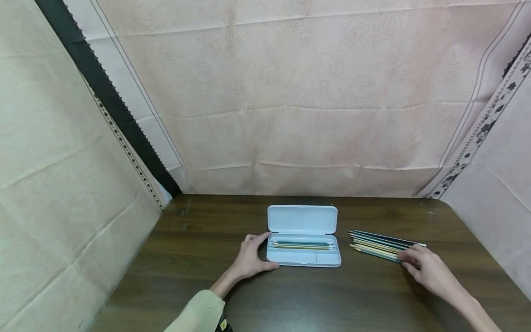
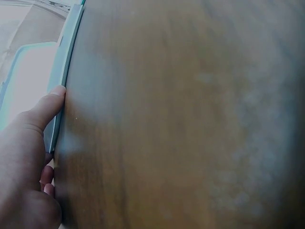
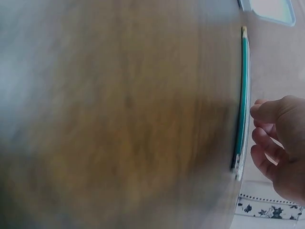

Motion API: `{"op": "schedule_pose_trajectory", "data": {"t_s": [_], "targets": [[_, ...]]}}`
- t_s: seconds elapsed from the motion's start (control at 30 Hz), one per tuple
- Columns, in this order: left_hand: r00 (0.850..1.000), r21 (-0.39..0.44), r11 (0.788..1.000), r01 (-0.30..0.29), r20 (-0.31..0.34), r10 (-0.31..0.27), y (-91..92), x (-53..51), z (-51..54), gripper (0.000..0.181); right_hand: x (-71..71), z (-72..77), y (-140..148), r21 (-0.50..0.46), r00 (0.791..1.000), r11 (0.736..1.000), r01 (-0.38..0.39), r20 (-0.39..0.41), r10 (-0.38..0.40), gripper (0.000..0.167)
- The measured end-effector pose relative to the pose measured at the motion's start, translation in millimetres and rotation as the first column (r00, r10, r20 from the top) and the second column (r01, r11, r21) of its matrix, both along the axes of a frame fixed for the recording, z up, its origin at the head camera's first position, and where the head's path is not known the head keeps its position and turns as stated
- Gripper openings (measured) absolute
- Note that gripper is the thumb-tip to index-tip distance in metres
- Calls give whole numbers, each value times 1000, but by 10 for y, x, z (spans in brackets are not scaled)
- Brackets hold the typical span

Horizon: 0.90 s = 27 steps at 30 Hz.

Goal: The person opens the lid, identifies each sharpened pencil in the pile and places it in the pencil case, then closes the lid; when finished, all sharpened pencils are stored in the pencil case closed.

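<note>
A light-blue pencil case (image 1: 304, 263) lies with its lid (image 1: 302, 219) raised and a few pencils (image 1: 300, 245) inside. My left hand (image 1: 250, 258) grips its left end, thumb at the front corner, a finger at the back; in the left wrist view the thumb of that hand (image 2: 24, 157) presses the case's edge (image 2: 71, 43). Right of the case several green, dark and yellowish pencils (image 1: 373, 244) lie side by side. My right hand (image 1: 431, 272) is over their right ends; in the right wrist view its bent fingers (image 3: 267, 143) are beside the pencils (image 3: 244, 86), no pencil visibly held.
The brown wooden table (image 1: 178, 272) carries the case and pencils. Behind it hangs a pale patterned cloth (image 1: 307, 92), with further cloth at the left (image 1: 50, 152) and right (image 1: 498, 166) sides. The case's corner (image 3: 274, 9) shows at the right wrist view's top.
</note>
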<state>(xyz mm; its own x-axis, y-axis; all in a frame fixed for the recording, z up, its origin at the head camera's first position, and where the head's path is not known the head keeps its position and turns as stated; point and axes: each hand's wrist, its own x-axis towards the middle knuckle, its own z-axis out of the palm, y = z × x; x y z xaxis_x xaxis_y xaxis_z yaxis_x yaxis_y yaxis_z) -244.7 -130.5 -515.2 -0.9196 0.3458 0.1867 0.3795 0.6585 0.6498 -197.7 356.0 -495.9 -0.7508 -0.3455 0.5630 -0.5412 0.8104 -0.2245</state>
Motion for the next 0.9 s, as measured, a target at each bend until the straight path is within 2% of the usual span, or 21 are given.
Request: {"op": "schedule_pose_trajectory", "data": {"t_s": [0.47,0.9], "targets": [[1000,0,1000,4,-10,-4,-1,-1,2,90,87,-67,176,23,998,998,53,-18,-52,39],[1000,4,1000,1,-3,-1,0,7,8,90,63,-119,213,0,999,1000,21,-32,-21,40]]}}
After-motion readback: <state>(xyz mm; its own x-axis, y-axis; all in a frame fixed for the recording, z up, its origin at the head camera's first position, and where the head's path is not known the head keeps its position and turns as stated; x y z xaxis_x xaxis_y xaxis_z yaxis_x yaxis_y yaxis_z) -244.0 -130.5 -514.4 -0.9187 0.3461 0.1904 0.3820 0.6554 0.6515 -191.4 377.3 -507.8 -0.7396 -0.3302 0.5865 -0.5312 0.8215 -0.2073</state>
